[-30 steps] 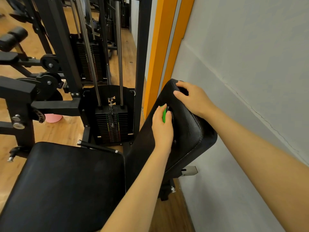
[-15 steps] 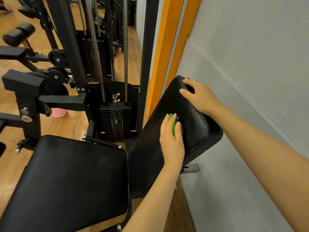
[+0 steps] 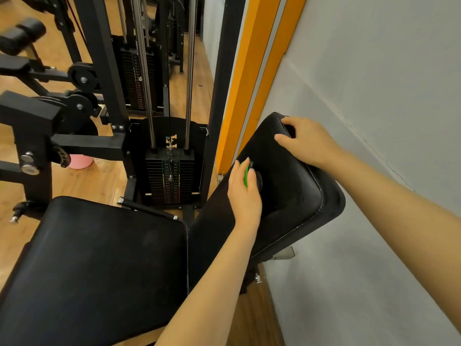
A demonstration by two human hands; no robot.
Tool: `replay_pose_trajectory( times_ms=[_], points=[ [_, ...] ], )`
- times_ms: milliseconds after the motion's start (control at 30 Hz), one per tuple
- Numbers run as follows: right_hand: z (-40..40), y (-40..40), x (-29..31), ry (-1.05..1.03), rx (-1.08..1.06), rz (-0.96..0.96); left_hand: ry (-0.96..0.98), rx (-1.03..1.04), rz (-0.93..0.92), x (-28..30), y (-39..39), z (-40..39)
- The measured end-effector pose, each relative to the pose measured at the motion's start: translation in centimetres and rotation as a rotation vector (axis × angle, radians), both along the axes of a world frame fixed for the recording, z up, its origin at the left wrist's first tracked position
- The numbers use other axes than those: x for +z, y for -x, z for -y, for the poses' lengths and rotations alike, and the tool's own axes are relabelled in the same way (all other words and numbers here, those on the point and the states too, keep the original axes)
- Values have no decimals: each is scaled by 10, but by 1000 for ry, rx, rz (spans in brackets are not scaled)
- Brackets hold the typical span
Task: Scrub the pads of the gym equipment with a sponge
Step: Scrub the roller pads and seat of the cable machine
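My left hand (image 3: 245,196) has its grip closed around the green sponge (image 3: 246,175), fingers curled over it so only a thin strip of green shows past my knuckles. The sponge is pressed flat against the face of the black back pad (image 3: 294,193), about midway up its slope and nearer its left edge. The pad tilts back toward the grey wall (image 3: 374,96) and stands just beside it.

My right hand (image 3: 308,141) grips the top end of that same back pad, fingers hooked over its upper edge and thumb lying on the front face. Both forearms reach in from the lower right.

Below and to the left, the black seat pad (image 3: 99,265) lies roughly level, its rear edge close against the foot of the back pad. Beyond it stands the weight stack (image 3: 169,178) between two chrome guide rods (image 3: 143,78), inside the machine's black frame (image 3: 225,83). An orange door frame (image 3: 249,78) runs up beside the wall. A pink container (image 3: 79,161) sits on the wooden floor (image 3: 94,181) behind the frame's arm.
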State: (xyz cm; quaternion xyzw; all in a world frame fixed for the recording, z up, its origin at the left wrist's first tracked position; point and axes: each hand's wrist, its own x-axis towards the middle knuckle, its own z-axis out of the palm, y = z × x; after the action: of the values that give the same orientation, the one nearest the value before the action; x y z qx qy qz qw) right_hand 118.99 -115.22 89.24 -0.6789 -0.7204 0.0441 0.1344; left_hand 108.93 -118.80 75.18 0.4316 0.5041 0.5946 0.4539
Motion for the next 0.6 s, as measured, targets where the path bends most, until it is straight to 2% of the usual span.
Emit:
replay_pose_trajectory(
  times_ms=[100,200,433,600],
  points=[
    [-7,14,-7,-16,-5,87,-62,-63,-56,8,-12,-15],
    [-11,21,-17,-7,26,243,-85,-45,-113,-7,-14,-20],
    [-11,22,-23,55,51,480,147,-46,-63,-66,10,-31],
    [-10,24,-23,78,37,507,171,-58,-10,-64,17,-48]
  ],
)
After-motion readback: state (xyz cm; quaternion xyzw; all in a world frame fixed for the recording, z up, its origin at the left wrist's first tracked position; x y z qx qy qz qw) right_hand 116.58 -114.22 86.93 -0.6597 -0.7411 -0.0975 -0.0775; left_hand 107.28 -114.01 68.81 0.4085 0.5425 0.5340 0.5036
